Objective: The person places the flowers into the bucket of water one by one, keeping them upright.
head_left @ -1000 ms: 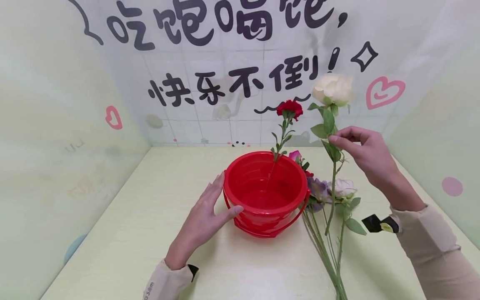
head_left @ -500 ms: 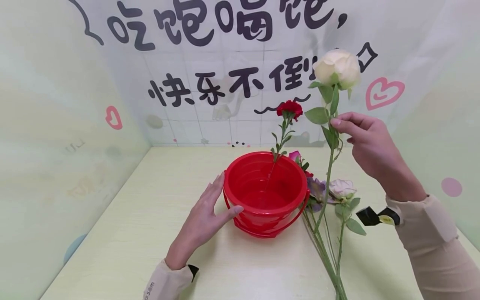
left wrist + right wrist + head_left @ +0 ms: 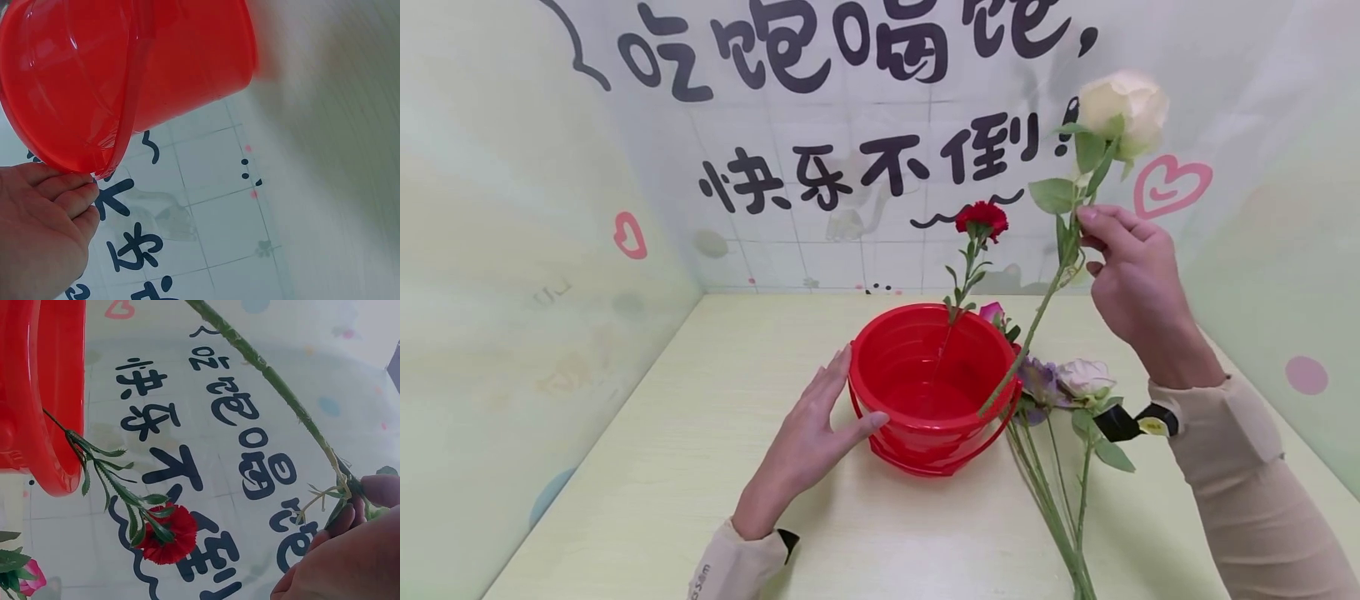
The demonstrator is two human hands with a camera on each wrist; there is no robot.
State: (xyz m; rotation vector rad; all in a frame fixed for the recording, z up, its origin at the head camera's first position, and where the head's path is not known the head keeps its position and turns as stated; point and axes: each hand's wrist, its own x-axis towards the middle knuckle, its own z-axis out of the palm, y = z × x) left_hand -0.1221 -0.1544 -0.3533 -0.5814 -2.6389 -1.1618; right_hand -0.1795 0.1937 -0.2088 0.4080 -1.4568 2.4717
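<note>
A red bucket stands upright on the table, a red carnation leaning out over its far rim. My left hand rests against the bucket's left side, fingers straight along the rim and thumb toward the front; the left wrist view has the fingertips at the rim. Up at the right, my right hand pinches a white rose by its stem just below the upper leaves. The rose tilts, bloom to the upper right, and its lower stem end overlaps the bucket's right rim. In the right wrist view the stem slants across the frame.
Right of the bucket, several flowers lie on the table, among them a pale lilac rose, a purple bloom and a pink one. The bucket's handle hangs down its front. Printed walls enclose the back and sides.
My right hand has lifted the white rose higher and tilted it, so the stem's lower end has swung left to the bucket's rim. My left hand stays at the bucket.
</note>
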